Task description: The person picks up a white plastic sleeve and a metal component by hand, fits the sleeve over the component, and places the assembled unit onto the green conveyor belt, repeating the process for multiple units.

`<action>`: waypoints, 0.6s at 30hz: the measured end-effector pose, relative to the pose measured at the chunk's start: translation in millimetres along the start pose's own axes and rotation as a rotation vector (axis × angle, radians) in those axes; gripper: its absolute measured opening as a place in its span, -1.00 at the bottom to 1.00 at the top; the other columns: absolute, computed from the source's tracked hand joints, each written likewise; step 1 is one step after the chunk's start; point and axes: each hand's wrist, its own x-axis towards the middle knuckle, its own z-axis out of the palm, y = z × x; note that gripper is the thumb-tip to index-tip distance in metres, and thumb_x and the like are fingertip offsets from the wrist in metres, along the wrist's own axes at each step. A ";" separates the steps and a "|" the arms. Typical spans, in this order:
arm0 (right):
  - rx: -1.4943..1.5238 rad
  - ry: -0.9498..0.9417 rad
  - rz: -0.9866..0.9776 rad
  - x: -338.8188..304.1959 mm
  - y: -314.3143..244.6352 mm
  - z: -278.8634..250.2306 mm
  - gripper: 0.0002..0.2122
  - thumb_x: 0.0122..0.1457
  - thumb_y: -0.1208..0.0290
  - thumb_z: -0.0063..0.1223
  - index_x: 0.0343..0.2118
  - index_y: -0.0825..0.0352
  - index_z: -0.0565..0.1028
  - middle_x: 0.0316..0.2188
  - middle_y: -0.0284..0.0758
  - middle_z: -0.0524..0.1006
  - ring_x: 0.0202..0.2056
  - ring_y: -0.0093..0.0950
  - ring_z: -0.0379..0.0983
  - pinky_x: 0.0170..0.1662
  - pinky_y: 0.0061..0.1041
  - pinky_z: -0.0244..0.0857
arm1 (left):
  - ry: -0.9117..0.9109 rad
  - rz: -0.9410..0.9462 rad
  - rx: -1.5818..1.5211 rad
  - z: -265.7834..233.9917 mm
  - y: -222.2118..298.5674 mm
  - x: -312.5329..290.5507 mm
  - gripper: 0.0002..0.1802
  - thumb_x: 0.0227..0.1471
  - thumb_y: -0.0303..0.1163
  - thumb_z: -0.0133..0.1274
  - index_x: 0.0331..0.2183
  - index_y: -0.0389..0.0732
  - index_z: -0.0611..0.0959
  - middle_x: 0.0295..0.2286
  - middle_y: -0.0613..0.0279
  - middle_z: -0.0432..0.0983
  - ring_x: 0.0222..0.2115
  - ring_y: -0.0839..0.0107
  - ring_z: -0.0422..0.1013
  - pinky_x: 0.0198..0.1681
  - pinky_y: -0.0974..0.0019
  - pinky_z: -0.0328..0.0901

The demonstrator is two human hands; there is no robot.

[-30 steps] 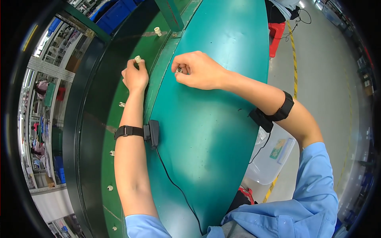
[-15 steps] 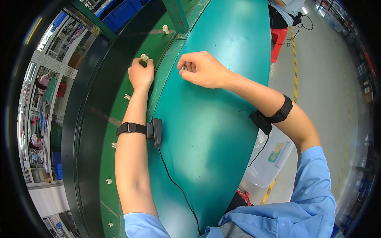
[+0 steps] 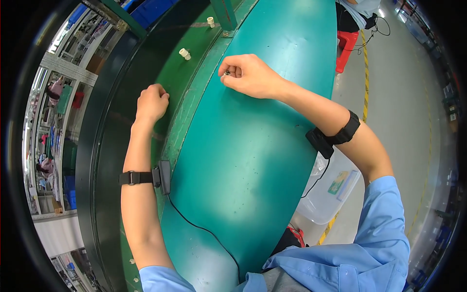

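Observation:
My left hand [image 3: 152, 104] is over the dark green belt with its fingers curled in. Whatever sits between those fingertips is hidden from here. Just beyond it, a cream stepped fitting [image 3: 185, 54] stands on the belt, apart from the hand. A second cream fitting [image 3: 210, 22] is farther along, close to the green post. Above the teal tabletop, near its left edge, my right hand [image 3: 250, 76] is closed around small shiny metal parts [image 3: 226, 73], partly covered by the fingers.
A raised green rail [image 3: 187, 100] divides the belt from the teal tabletop [image 3: 243, 160]. Small pale pieces [image 3: 132, 261] lie on the belt by my left elbow. A green post [image 3: 224, 17] rises ahead. To the right are a clear plastic bin [image 3: 318, 207] and a red stool [image 3: 344, 48].
My left hand has come away from the nearer cream fitting, which stays on the belt, and moved left and back toward me. My right hand keeps the small metal parts. The view has shifted slightly.

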 end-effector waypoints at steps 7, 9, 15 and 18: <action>-0.008 -0.212 -0.089 -19.6 -48.9 79.3 -0.82 0.11 0.43 0.09 -0.28 0.42 0.55 -0.53 -0.31 0.50 -0.46 -0.45 0.44 -0.36 -0.38 0.34 | 0.125 0.193 -0.237 -72.5 -12.8 -128.2 -0.86 0.07 -0.50 0.10 -0.30 -0.36 0.64 -0.26 -0.03 0.57 -0.29 0.09 0.54 -0.19 0.15 0.42; -0.004 -0.330 -0.163 -34.3 -78.3 119.9 -0.82 0.10 0.43 0.08 -0.28 0.42 0.55 -0.50 -0.28 0.52 -0.44 -0.41 0.47 -0.35 -0.35 0.36 | 0.102 0.122 -0.277 -96.3 -17.5 -205.5 -0.86 0.06 -0.51 0.12 -0.31 -0.37 0.62 -0.30 0.02 0.54 -0.33 0.14 0.51 -0.22 0.19 0.41; -0.092 -0.740 -0.471 -117.4 -175.3 240.6 -0.81 0.07 0.43 0.06 -0.27 0.37 0.55 -0.36 -0.21 0.58 -0.33 -0.18 0.53 -0.25 -0.19 0.40 | 0.205 -0.102 -0.312 -119.2 -54.6 -446.1 -0.87 0.02 -0.58 0.15 -0.31 -0.36 0.59 -0.36 0.09 0.51 -0.40 0.27 0.46 -0.30 0.29 0.37; -0.120 -0.835 -0.557 -157.1 -208.3 280.7 -0.80 0.07 0.42 0.06 -0.25 0.35 0.55 -0.30 -0.20 0.58 -0.28 -0.14 0.54 -0.22 -0.15 0.40 | 0.351 -0.341 -0.393 -88.7 -63.7 -559.6 -0.84 -0.01 -0.62 0.18 -0.30 -0.34 0.59 -0.39 0.11 0.51 -0.45 0.33 0.41 -0.33 0.32 0.34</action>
